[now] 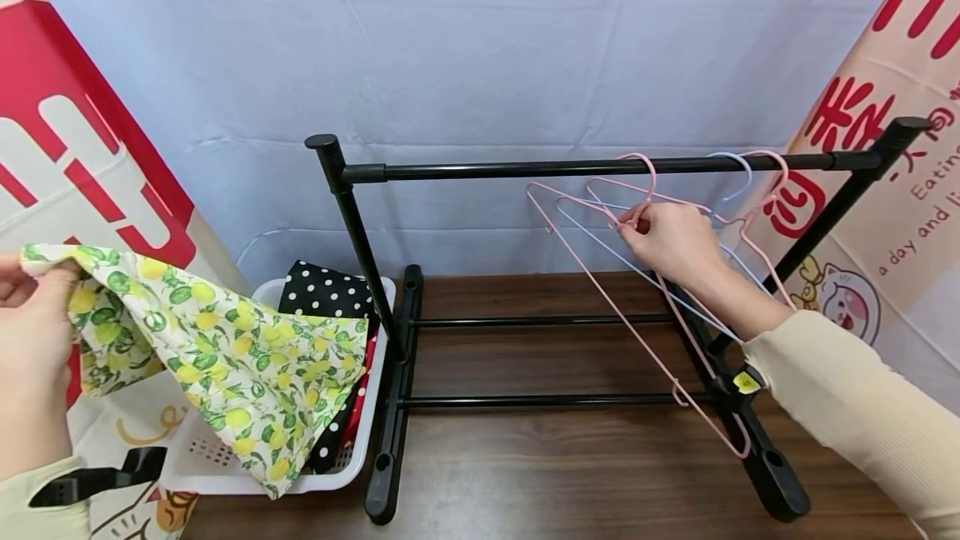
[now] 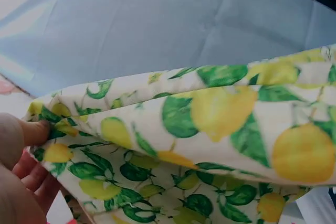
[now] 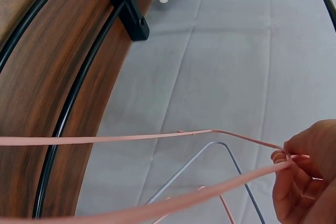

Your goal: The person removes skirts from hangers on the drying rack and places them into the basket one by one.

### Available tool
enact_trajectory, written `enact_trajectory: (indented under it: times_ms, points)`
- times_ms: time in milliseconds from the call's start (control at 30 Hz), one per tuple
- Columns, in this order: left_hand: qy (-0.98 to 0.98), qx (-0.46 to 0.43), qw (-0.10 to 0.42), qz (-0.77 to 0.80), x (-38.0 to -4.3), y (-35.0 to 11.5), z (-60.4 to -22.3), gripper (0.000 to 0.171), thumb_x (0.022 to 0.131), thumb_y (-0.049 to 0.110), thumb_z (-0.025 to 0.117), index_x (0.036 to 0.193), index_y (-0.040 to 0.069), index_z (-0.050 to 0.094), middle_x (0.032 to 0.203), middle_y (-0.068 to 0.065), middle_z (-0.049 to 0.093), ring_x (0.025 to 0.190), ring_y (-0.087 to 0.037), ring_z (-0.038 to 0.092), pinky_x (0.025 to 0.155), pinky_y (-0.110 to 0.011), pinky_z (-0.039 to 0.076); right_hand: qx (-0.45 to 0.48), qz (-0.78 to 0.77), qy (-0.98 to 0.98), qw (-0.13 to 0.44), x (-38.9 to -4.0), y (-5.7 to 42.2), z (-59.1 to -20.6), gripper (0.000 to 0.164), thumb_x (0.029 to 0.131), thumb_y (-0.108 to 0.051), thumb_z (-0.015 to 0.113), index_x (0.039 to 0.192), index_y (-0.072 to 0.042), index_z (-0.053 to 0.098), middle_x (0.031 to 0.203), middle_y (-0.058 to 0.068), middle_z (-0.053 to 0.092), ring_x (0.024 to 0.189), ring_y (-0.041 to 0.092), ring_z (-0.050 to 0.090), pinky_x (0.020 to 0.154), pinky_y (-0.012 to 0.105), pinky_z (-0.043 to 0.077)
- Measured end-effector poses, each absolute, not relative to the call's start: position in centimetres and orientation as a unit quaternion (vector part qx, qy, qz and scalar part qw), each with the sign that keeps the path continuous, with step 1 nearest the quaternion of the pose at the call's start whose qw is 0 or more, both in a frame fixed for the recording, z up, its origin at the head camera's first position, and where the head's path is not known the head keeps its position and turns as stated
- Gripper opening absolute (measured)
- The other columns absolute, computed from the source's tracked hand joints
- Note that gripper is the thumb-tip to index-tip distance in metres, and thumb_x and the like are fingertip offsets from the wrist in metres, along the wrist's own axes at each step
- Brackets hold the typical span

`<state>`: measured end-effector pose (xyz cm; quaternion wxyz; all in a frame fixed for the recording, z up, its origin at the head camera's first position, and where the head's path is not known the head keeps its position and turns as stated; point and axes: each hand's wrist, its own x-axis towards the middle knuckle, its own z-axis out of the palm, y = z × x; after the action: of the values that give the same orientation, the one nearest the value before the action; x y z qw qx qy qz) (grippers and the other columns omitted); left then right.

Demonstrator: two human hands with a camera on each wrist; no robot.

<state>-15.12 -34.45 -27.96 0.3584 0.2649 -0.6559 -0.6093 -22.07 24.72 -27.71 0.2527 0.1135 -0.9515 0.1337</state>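
At the left edge of the head view my left hand pinches a corner of a white cloth printed with lemons and green leaves. The cloth drapes down to the right over a white plastic basket. In the left wrist view the thumb presses on its folded edge. My right hand pinches the neck of a pink clothes hanger, just below its hook. That hook overlaps the top bar of a black rack. Behind it, a blue hanger and another pink hanger hang on the bar.
Black polka-dot fabric and red dotted fabric lie in the basket, left of the rack. The rack's feet stand on a dark wooden table. A pale cloth backdrop hangs behind, with printed red-and-white banners at both sides.
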Motion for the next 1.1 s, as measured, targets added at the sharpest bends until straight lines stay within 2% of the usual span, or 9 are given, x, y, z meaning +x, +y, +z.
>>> enact_trajectory:
  times_ms: [133, 233, 300, 400, 500, 600, 833, 933, 1100]
  points:
    - [-0.739, 0.228, 0.367, -0.517, -14.9, -34.0, -29.2, 0.019, 0.084, 0.01, 0.062, 0.088, 0.028, 0.059, 0.082, 0.021, 0.057, 0.076, 0.007, 0.051, 0.062, -0.002, 0.038, 0.111, 0.136, -0.952, 0.251, -22.1, 24.6, -27.8, 0.015, 0.08, -0.022, 0.063, 0.075, -0.012, 0.073, 0.055, 0.001, 0.062, 0.051, 0.023, 0.054, 0.043, 0.034, 0.03]
    - [-0.799, 0.214, 0.354, -0.437, -14.5, -33.4, -30.2, 0.008, 0.086, 0.017, 0.061, 0.09, 0.023, 0.063, 0.081, 0.026, 0.053, 0.073, 0.011, 0.05, 0.066, -0.001, 0.041, 0.108, 0.138, -0.953, 0.247, -22.1, 24.5, -27.8, 0.016, 0.08, -0.022, 0.063, 0.074, -0.012, 0.072, 0.054, 0.001, 0.062, 0.051, 0.023, 0.053, 0.044, 0.034, 0.031]
    - [-0.836, 0.208, 0.341, -0.376, -14.3, -32.9, -30.9, 0.012, 0.087, 0.023, 0.06, 0.096, 0.018, 0.065, 0.081, 0.028, 0.05, 0.07, 0.014, 0.047, 0.067, 0.0, 0.039, 0.109, 0.138, -0.954, 0.244, -22.1, 24.5, -27.8, 0.016, 0.081, -0.022, 0.062, 0.073, -0.011, 0.072, 0.053, 0.0, 0.061, 0.05, 0.022, 0.052, 0.044, 0.033, 0.03]
    - [-0.877, 0.176, 0.33, -0.302, -14.1, -32.1, -31.9, 0.023, 0.087, 0.026, 0.061, 0.102, 0.01, 0.065, 0.083, 0.019, 0.054, 0.068, 0.018, 0.042, 0.065, 0.002, 0.035, 0.114, 0.137, -0.953, 0.245, -22.1, 24.5, -27.8, 0.017, 0.081, -0.021, 0.062, 0.074, -0.01, 0.072, 0.053, 0.001, 0.061, 0.05, 0.021, 0.051, 0.043, 0.033, 0.029]
    - [-0.896, 0.114, 0.338, -0.265, -14.0, -31.4, -33.0, 0.019, 0.084, 0.019, 0.066, 0.098, 0.006, 0.067, 0.08, -0.001, 0.062, 0.065, 0.017, 0.037, 0.059, 0.002, 0.03, 0.114, 0.138, -0.953, 0.246, -22.1, 24.5, -27.8, 0.016, 0.081, -0.022, 0.063, 0.076, -0.011, 0.073, 0.054, 0.001, 0.062, 0.049, 0.02, 0.051, 0.043, 0.032, 0.029]
    - [-0.909, 0.058, 0.34, -0.234, -13.8, -30.8, -34.2, 0.014, 0.079, 0.012, 0.07, 0.091, 0.005, 0.068, 0.072, -0.012, 0.062, 0.062, 0.011, 0.035, 0.054, -0.005, 0.03, 0.11, 0.141, -0.952, 0.249, -22.2, 24.6, -27.8, 0.015, 0.081, -0.022, 0.064, 0.077, -0.012, 0.074, 0.055, 0.001, 0.063, 0.05, 0.021, 0.052, 0.043, 0.033, 0.029]
    - [-0.931, -0.012, 0.313, -0.187, -13.6, -29.9, -36.6, 0.015, 0.072, 0.004, 0.074, 0.084, 0.009, 0.066, 0.061, -0.005, 0.058, 0.054, -0.005, 0.039, 0.047, -0.025, 0.031, 0.11, 0.142, -0.951, 0.254, -22.1, 24.9, -27.8, 0.016, 0.081, -0.021, 0.062, 0.081, -0.011, 0.074, 0.058, 0.003, 0.064, 0.051, 0.023, 0.053, 0.043, 0.033, 0.03]
    - [-0.94, -0.035, 0.285, -0.182, -13.5, -29.4, -37.5, 0.017, 0.07, 0.002, 0.074, 0.082, 0.01, 0.065, 0.063, -0.007, 0.061, 0.054, -0.012, 0.046, 0.048, -0.028, 0.032, 0.108, 0.141, -0.95, 0.255, -22.1, 25.0, -27.9, 0.016, 0.081, -0.021, 0.062, 0.079, -0.011, 0.074, 0.057, 0.003, 0.063, 0.05, 0.021, 0.051, 0.043, 0.033, 0.029]
    - [-0.958, -0.056, 0.212, -0.184, -13.4, -28.5, -39.4, 0.017, 0.07, 0.007, 0.075, 0.079, 0.013, 0.062, 0.063, -0.003, 0.06, 0.052, -0.014, 0.045, 0.047, -0.029, 0.031, 0.108, 0.14, -0.949, 0.262, -22.2, 25.1, -28.1, 0.014, 0.08, -0.021, 0.063, 0.078, -0.011, 0.074, 0.056, 0.002, 0.062, 0.049, 0.021, 0.049, 0.043, 0.033, 0.028]
